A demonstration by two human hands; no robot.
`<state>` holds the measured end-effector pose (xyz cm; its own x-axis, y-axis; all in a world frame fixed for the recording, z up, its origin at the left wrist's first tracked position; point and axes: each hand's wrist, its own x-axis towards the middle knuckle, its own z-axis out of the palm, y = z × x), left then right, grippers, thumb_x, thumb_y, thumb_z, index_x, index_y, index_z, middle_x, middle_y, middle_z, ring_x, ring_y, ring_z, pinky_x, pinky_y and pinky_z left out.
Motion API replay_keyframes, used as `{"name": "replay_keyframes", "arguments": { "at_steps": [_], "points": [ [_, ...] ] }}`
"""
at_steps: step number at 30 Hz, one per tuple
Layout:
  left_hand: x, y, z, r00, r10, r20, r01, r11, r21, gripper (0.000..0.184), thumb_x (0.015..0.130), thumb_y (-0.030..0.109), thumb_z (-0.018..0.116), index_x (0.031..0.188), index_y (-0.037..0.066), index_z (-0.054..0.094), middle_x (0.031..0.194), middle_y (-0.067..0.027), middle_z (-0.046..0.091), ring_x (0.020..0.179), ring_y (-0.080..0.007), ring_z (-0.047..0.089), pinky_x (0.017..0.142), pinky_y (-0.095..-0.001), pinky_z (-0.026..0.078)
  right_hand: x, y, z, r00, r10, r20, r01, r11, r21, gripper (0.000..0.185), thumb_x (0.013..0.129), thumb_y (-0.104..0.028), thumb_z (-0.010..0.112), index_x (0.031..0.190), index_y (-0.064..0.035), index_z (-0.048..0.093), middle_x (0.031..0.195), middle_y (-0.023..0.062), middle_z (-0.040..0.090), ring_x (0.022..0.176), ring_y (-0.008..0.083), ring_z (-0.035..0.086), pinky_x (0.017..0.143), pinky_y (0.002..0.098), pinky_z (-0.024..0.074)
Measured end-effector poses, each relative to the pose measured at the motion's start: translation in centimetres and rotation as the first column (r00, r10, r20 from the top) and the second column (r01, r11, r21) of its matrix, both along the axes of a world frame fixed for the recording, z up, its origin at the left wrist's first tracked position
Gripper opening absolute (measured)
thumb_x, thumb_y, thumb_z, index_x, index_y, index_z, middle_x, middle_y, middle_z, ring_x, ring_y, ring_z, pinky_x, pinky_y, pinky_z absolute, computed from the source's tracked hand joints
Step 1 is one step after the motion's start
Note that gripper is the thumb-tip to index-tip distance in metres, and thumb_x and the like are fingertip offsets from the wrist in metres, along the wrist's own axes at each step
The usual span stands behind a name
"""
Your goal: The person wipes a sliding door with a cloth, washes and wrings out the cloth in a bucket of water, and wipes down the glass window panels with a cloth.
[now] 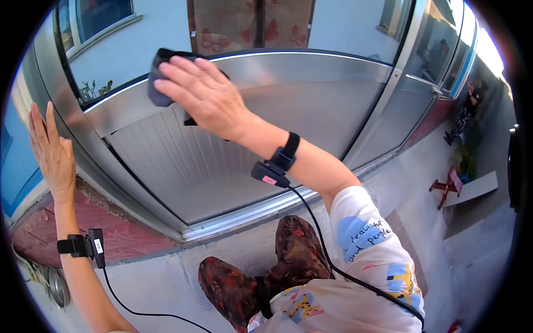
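Note:
My right hand (202, 97) presses a dark cloth (161, 91) against the metal crossbar (311, 67) of a glazed door. Its fingers lie extended over the cloth, and a dark edge of fabric also shows below the palm. Beneath the crossbar is the door's ribbed metal lower panel (183, 161). My left hand (55, 155) is open, with its fingers straight and pointing up, next to the upright metal door frame (83, 150) at the left. Whether its palm touches the surface there is hard to tell. Nothing shows in that hand.
Dark devices with black cables are strapped to both wrists. A metal sill (250, 213) runs along the door's foot. At the right are a small red folding stool (448, 186), a pale board (474, 190) and another person (469, 108). A metal pan (58, 287) sits at lower left.

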<state>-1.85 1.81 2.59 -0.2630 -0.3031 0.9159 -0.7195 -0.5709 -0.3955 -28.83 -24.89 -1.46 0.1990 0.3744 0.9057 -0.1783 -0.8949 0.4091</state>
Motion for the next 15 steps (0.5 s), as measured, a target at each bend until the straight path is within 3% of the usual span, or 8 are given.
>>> {"name": "replay_keyframes", "arguments": {
  "at_steps": [2,6,9,11,14,15],
  "points": [
    [0.1,-0.3,0.0,1.0,-0.012,0.007,0.012,1.0,0.006,0.076,0.08,-0.004,0.047,0.151,0.017,0.031,0.159,-0.0056,0.021,0.147,-0.0247,0.019,0.119,-0.0405,0.02,-5.6,-4.9,-1.2,0.99,-0.099,0.098,0.09,0.992,0.093,0.056,0.078,-0.005,0.066,0.131,-0.0108,0.049,0.136,0.0135,0.052,0.128,0.0319,0.05,0.106,0.0481,0.0357],
    [0.3,-0.2,0.3,0.999,-0.019,0.038,0.019,1.0,0.01,0.074,0.082,-0.004,0.045,0.151,0.015,0.03,0.159,-0.0095,0.02,0.147,-0.0268,0.019,0.119,-0.0416,0.019,-15.6,-13.3,-3.1,0.906,-0.289,0.31,0.216,0.944,0.249,0.045,0.095,-0.013,0.056,0.136,-0.006,0.04,0.141,0.0207,0.045,0.13,0.039,0.044,0.109,0.0493,0.0327],
    [1.5,-0.1,-0.2,1.0,0.015,0.026,-0.015,1.0,0.018,0.073,0.082,-0.003,0.044,0.152,0.016,0.03,0.159,-0.0104,0.02,0.147,-0.0278,0.019,0.119,-0.0413,0.018,-21.1,-18.4,-4.0,0.771,-0.438,0.461,0.11,0.806,0.582,0.045,0.099,-0.016,0.05,0.139,-0.0028,0.035,0.143,0.0236,0.04,0.131,0.0423,0.041,0.11,0.0454,0.033],
    [1.9,-0.1,-0.2,0.999,0.027,0.021,-0.028,0.999,0.023,0.071,0.084,-0.001,0.043,0.152,0.016,0.03,0.158,-0.011,0.021,0.146,-0.0301,0.019,0.119,-0.0428,0.018,-23.0,-19.9,-3.9,0.7,-0.474,0.534,-0.121,0.659,0.743,0.048,0.1,-0.017,0.047,0.142,-0.0014,0.029,0.143,0.0247,0.039,0.134,0.0439,0.036,0.11,0.0447,0.0323],
    [1.5,-0.1,-0.2,0.997,0.06,0.041,-0.061,0.998,0.026,0.066,0.088,0.003,0.042,0.152,0.017,0.029,0.158,-0.0117,0.021,0.147,-0.0315,0.018,0.119,-0.0437,0.018,-21.3,-19.1,-4.5,0.717,-0.468,0.517,0.004,0.743,0.669,0.048,0.099,-0.016,0.048,0.142,-0.0014,0.031,0.145,0.024,0.038,0.137,0.0423,0.033,0.111,0.0444,0.031],
    [1.4,-0.2,0.0,0.997,0.051,0.051,-0.052,0.998,0.028,0.065,0.089,0.004,0.042,0.152,0.017,0.029,0.158,-0.0115,0.02,0.147,-0.0311,0.016,0.119,-0.043,0.017,-20.3,-17.9,-4.6,0.807,-0.4,0.433,0.1,0.817,0.568,0.047,0.099,-0.014,0.048,0.141,-0.001,0.033,0.145,0.0235,0.037,0.138,0.0418,0.032,0.112,0.0444,0.0303]
  ]
}}
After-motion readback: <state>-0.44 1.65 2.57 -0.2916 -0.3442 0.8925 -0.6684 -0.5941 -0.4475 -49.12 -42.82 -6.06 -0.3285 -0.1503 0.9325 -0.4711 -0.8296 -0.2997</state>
